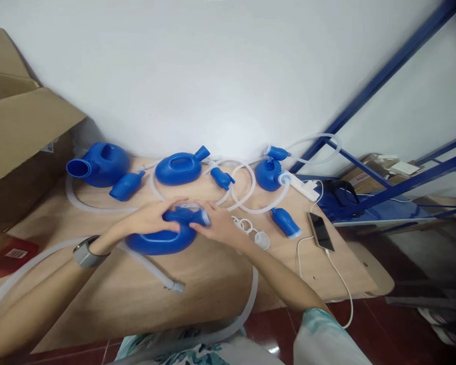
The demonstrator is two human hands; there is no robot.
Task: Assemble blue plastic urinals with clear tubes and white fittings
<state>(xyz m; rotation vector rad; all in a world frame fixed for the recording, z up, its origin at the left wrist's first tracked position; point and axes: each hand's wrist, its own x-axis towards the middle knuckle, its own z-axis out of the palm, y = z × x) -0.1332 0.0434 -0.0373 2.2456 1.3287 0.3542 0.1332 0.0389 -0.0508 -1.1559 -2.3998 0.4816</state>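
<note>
Surface [213,284]: crowded, so a quick reach could bump things.
Long hose [252,299]: hangs off the front; a tug could drag it down.
Blue bottle [159,244]: seems to sit on the surface, under the left hand [152,221], neck end at the right hand [220,224]. Smooth and round, so it may slip.
Left hand: wrapped round the handle.
Right hand: closed round the neck.
White rings [245,224]: just beside the right hand, easy to knock.

On the table [220,276], around the held bottle [157,245], a second bottle [113,171] sits at 11 o'clock, a third bottle [178,177] at 12, a fourth bottle [266,177] at 2. Cap [262,240] and phone [321,233] lie at 3. Box [49,114] stands at 10, rack [403,186] beyond the table between 2 and 3.
</note>
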